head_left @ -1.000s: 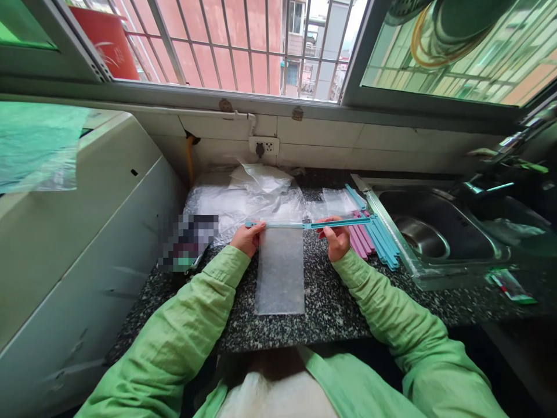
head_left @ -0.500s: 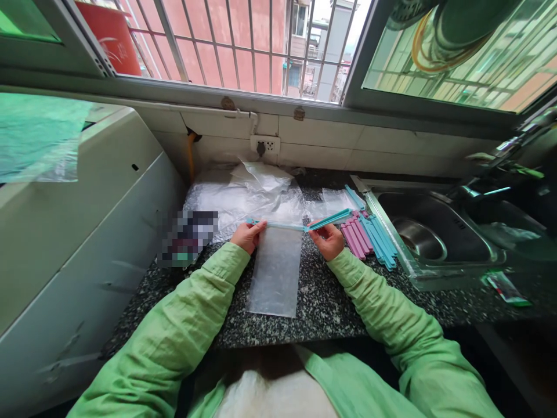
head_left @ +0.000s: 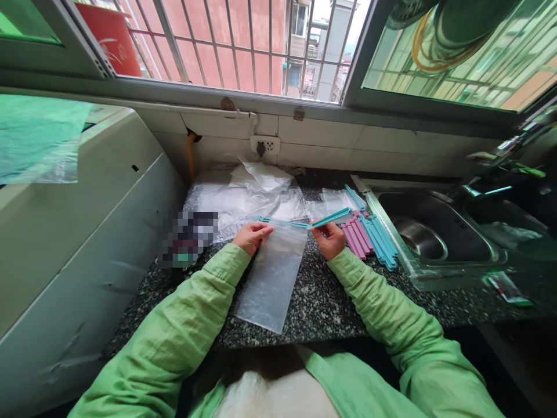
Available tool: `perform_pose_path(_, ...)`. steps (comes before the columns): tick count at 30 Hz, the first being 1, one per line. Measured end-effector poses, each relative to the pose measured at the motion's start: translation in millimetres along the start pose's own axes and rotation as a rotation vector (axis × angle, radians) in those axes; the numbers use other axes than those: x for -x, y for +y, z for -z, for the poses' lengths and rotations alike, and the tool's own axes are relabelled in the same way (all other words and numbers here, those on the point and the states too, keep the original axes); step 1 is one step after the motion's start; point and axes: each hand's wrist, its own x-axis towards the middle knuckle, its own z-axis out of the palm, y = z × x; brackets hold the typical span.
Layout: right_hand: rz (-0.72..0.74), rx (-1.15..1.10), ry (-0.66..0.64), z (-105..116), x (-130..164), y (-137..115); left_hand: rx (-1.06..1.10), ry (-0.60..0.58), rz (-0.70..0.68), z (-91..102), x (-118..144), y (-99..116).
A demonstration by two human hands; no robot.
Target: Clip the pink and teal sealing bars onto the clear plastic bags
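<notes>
A clear plastic bag [head_left: 273,277] lies on the speckled dark countertop [head_left: 322,302], tilted with its lower end toward the left. My left hand [head_left: 251,237] pinches the bag's top left corner. A long blue sealing clip [head_left: 304,222] runs across the bag's top edge. My right hand [head_left: 329,238] grips the clip near its hinge, and the clip's free arm sticks out up and to the right.
Several pink clips [head_left: 355,237] and blue clips [head_left: 380,239] lie beside a steel sink [head_left: 429,232]. A heap of clear bags [head_left: 248,194] sits behind. A white appliance [head_left: 73,220] stands left, and a blurred dark object [head_left: 188,237] rests by it.
The blue clip has moved left along the bag's top edge. My left hand has shifted from the clip's end onto the bag's corner, and the bag has swung its lower end left.
</notes>
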Motion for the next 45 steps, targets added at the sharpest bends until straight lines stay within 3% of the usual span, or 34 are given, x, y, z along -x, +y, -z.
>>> perform_pose_path(4,0.002,0.013,0.046,2,-4,2,-0.139,-0.035,-0.028,0.2,1,-1)
perform_pose_path(9,-0.001,0.013,0.110,4,-6,2,-0.457,-0.053,-0.183,1.1,0,-5)
perform_pose_path(14,0.020,-0.032,0.090,3,-3,-5,-0.716,0.075,-0.290,1.9,0,-7)
perform_pose_path(19,0.006,-0.044,0.059,2,0,-14,-0.862,0.180,-0.265,4.8,1,-2)
perform_pose_path(21,0.005,-0.054,0.056,2,0,-17,-0.805,0.204,-0.293,6.4,1,1)
perform_pose_path(25,0.008,-0.082,0.054,1,1,-19,-0.485,0.170,-0.373,9.9,-1,9)
perform_pose_path(30,0.002,-0.105,0.036,0,4,-17,-0.244,0.128,-0.309,12.6,-2,12)
perform_pose_path(37,0.045,-0.058,-0.026,-3,7,-18,-0.247,0.192,-0.421,16.8,-9,3)
perform_pose_path(40,0.128,-0.021,-0.030,-4,9,-18,-0.252,0.220,-0.467,20.4,-13,-2)
perform_pose_path(45,0.277,0.095,-0.063,-1,8,-24,-0.262,0.242,-0.430,21.5,-15,-3)
